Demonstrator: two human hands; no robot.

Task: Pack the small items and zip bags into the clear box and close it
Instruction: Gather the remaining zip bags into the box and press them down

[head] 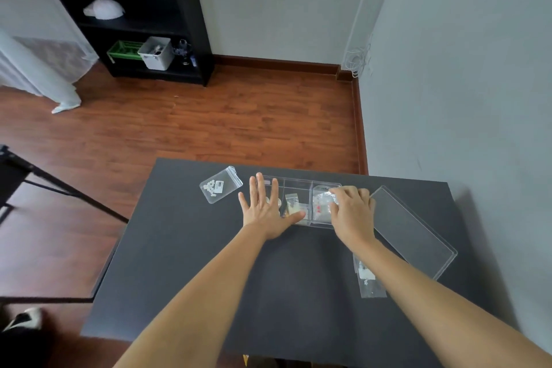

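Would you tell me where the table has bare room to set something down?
The near table between the forearms is bare, and the left edge below the bag. The box, lid and second bag crowd the far right.

The scene is lit softly and evenly by dim daylight. A faint shadow is cast on the right wall (pixel 478 69). Straight lines are bent at the edges, and fine detail is slightly blurred.

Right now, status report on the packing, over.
Left hand flat, steadying clear box. Right hand pressing zip bag into right compartment. Two bags still out; lid off.
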